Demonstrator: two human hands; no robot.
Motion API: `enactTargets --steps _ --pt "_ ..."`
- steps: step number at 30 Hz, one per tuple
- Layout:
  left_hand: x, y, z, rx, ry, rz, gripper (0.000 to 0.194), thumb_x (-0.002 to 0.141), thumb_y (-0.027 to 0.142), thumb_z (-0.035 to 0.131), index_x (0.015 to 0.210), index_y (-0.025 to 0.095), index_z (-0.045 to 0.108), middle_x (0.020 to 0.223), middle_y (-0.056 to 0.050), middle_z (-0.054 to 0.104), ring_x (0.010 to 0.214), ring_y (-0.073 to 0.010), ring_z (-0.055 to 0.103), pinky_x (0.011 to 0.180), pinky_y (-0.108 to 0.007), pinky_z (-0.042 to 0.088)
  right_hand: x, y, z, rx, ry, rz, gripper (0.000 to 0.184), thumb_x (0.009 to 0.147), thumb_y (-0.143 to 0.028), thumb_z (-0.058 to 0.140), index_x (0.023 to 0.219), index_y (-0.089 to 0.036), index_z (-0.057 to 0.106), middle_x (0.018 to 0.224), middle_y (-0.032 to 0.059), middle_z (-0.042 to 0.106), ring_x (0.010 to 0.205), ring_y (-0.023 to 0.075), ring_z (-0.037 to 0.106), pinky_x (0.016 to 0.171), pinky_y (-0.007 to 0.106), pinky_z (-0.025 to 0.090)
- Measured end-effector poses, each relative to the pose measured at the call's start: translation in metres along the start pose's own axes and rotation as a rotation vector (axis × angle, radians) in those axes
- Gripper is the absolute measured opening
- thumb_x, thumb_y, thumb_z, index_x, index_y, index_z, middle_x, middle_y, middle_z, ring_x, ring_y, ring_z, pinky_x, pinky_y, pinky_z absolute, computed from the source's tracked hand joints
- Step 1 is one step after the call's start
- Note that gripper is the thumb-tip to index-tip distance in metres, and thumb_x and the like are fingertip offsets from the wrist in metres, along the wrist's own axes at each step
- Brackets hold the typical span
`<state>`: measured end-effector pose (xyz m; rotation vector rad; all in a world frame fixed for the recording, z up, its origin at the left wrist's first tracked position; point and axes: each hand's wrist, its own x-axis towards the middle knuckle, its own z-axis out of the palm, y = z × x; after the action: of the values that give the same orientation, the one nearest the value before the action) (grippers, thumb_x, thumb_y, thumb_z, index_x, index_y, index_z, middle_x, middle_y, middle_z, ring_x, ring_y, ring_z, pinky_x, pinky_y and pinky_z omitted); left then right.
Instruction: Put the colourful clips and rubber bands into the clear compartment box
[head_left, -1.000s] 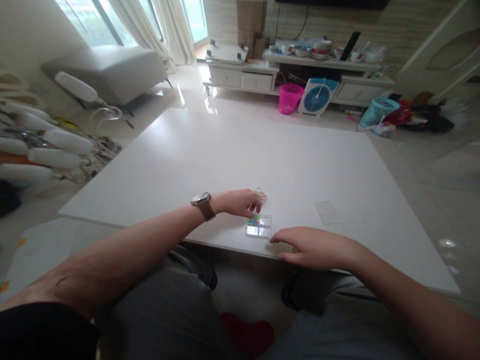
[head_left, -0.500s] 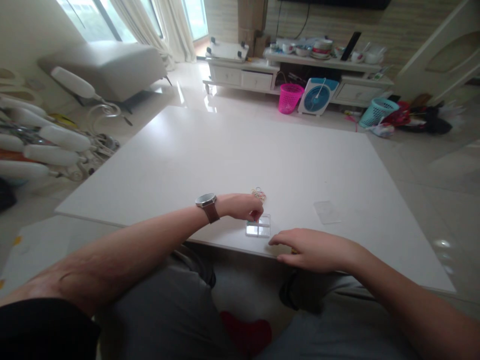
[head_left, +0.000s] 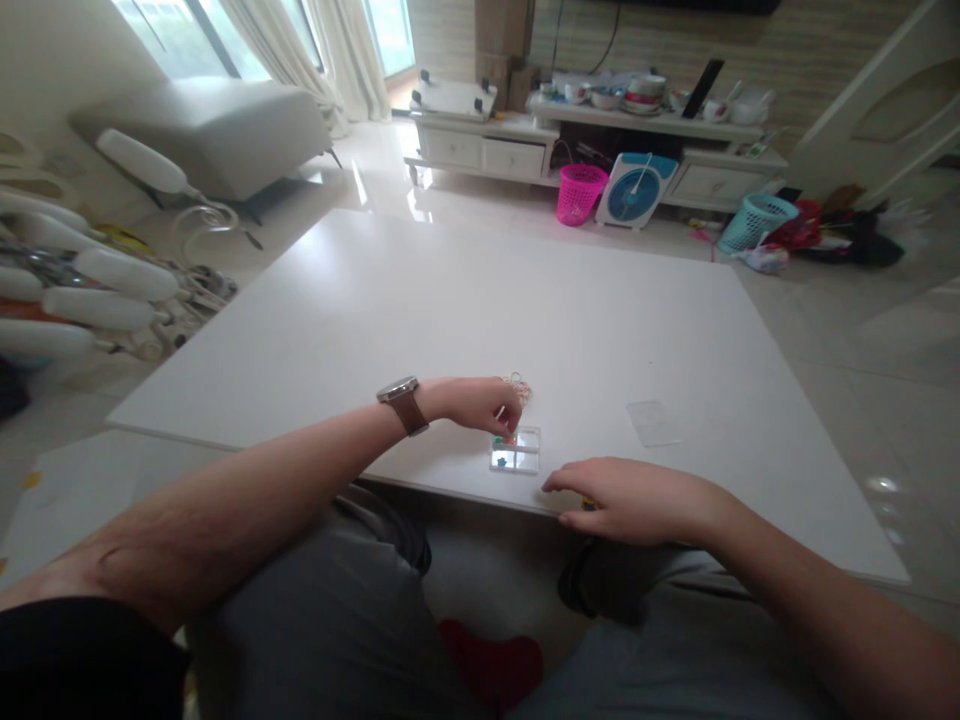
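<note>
In the head view, held the left hand (head_left: 489,402) over the upper left compartment of a clear four-compartment plastic box (head_left: 529,461) near the front edge of the white desk (head_left: 450,290). Had its fingers bent, with thumb and fingertips close together right at the compartment; could not tell from this angle whether pinching anything. Saw small green and orange pieces (head_left: 498,440) by those fingertips, and a blue piece (head_left: 502,462) in the lower left compartment. Wore a wristwatch (head_left: 400,390) with a brown strap on the left wrist. Held the right hand (head_left: 634,495) at the desk's near edge, just beside the box, thumb and forefinger well parted; noticed a bit of yellow between them, too small to tell as worn or held. Saw a tangle of thin pale loops (head_left: 523,388) just beyond the left hand, and a flat clear panel (head_left: 654,423) lying farther right, apart from the box. Made out a pink basket (head_left: 581,195), a blue-and-white box fan (head_left: 635,190) and a teal basket (head_left: 757,222) on the floor beyond.
</note>
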<state>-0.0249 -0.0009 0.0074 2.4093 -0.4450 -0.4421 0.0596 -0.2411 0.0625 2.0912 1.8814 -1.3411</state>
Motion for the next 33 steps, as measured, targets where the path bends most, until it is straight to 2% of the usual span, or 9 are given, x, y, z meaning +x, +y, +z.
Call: enactTargets --steps 3,6,11,13,15,19,23,30,33 --pt "-0.002 -0.001 -0.004 0.029 0.016 -0.033 0.007 0.08 0.019 0.067 0.08 0.016 0.074 0.071 0.0 0.066 0.063 -0.009 0.055 0.061 -0.02 0.039 0.0 -0.001 -0.001 0.0 -0.001 -0.003 0.048 0.09 -0.043 0.054 0.133 -0.023 0.063 0.129 0.0118 0.067 0.111 0.0319 0.064 0.093 0.042 0.049" --pt "-0.011 -0.007 -0.019 0.05 0.059 -0.086 0.011 0.081 0.02 0.063 0.081 0.017 0.073 0.07 0.0 0.066 0.061 -0.0091 0.054 0.061 -0.021 0.039 0.001 -0.002 -0.001 -0.004 -0.003 0.001 0.048 0.09 -0.043 0.054 0.133 -0.022 0.063 0.129 0.0124 0.067 0.112 0.0324 0.064 0.094 0.043 0.049" --pt "-0.037 -0.038 -0.045 0.199 0.259 -0.404 0.018 0.082 0.026 0.058 0.083 0.016 0.072 0.079 -0.003 0.07 0.067 -0.012 0.058 0.064 -0.024 0.04 0.002 0.001 0.0 0.014 -0.007 0.001 0.05 0.091 -0.045 0.052 0.134 -0.022 0.062 0.13 0.012 0.066 0.113 0.0318 0.063 0.095 0.043 0.049" --pt "-0.045 -0.051 -0.046 0.227 0.272 -0.501 0.019 0.08 0.027 0.059 0.088 0.016 0.072 0.086 -0.004 0.071 0.072 -0.0134 0.06 0.066 -0.025 0.041 0.002 0.006 0.001 0.023 -0.009 0.009 0.05 0.091 -0.045 0.052 0.134 -0.022 0.062 0.131 0.012 0.066 0.113 0.0316 0.063 0.095 0.042 0.049" --pt "-0.048 -0.059 -0.041 0.19 0.222 -0.549 0.022 0.078 0.03 0.063 0.093 0.017 0.072 0.092 -0.005 0.072 0.073 -0.0133 0.061 0.066 -0.024 0.042 0.003 0.011 0.001 0.013 -0.013 0.035 0.051 0.09 -0.044 0.053 0.134 -0.021 0.062 0.13 0.0127 0.066 0.113 0.0321 0.063 0.095 0.043 0.049" --pt "-0.044 -0.059 -0.024 0.085 0.122 -0.521 0.028 0.071 0.031 0.071 0.097 0.019 0.072 0.095 -0.003 0.073 0.075 -0.0127 0.062 0.064 -0.022 0.042 0.003 0.016 0.0 0.007 -0.014 0.047 0.051 0.09 -0.043 0.052 0.134 -0.02 0.062 0.13 0.0135 0.066 0.114 0.0324 0.062 0.096 0.043 0.048" --pt "-0.037 -0.053 -0.015 0.085 0.098 -0.494 0.018 0.068 0.027 0.071 0.083 0.016 0.071 0.083 -0.002 0.072 0.07 -0.0123 0.06 0.06 -0.022 0.039 0.002 0.012 -0.001 0.028 -0.013 0.019 0.051 0.09 -0.044 0.052 0.135 -0.022 0.061 0.133 0.0122 0.065 0.116 0.0321 0.062 0.096 0.042 0.048" --pt "-0.034 -0.048 -0.023 0.176 0.071 -0.49 0.01 0.068 0.021 0.068 0.077 0.016 0.072 0.075 -0.001 0.072 0.062 -0.009 0.057 0.057 -0.02 0.036 0.003 0.012 -0.002 0.016 -0.006 0.013 0.05 0.09 -0.043 0.053 0.134 -0.021 0.062 0.132 0.0128 0.065 0.116 0.0323 0.062 0.096 0.042 0.048" --pt "-0.031 -0.033 -0.025 0.185 0.096 -0.394 0.01 0.071 0.018 0.066 0.079 0.017 0.072 0.077 0.0 0.072 0.063 -0.0087 0.057 0.058 -0.02 0.037 0.004 0.012 -0.002 0.012 -0.014 0.012 0.05 0.09 -0.043 0.054 0.134 -0.021 0.062 0.131 0.013 0.066 0.114 0.0324 0.063 0.095 0.042 0.049"
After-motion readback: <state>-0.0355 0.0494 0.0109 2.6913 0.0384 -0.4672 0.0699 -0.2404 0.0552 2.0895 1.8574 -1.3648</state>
